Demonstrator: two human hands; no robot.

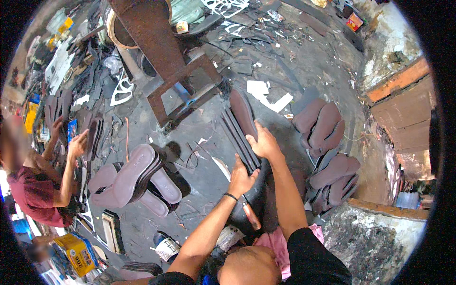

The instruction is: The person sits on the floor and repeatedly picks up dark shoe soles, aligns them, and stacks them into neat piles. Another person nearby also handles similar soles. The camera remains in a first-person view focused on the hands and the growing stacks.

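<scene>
A stack of dark brown shoe soles (243,114) is held in front of me, several edges side by side and one sole's flat face showing on the right. My left hand (243,176) is closed around the lower end of the stack. Higher up, my right hand (264,141) grips its right side, fingers partly hidden behind the soles. Below my left wrist, a knife with a wooden handle (251,216) lies low, its pale blade running up past the left hand. Left of my hands, a pile of brown soles (137,173) rests on the floor.
More sole piles (320,121) stand at the right, beside a stained wall. A rusty metal frame (183,88) stands ahead. Scraps and white cut-offs (268,95) litter the floor. At the left, a co-worker in a maroon shirt (38,194) sits near other soles.
</scene>
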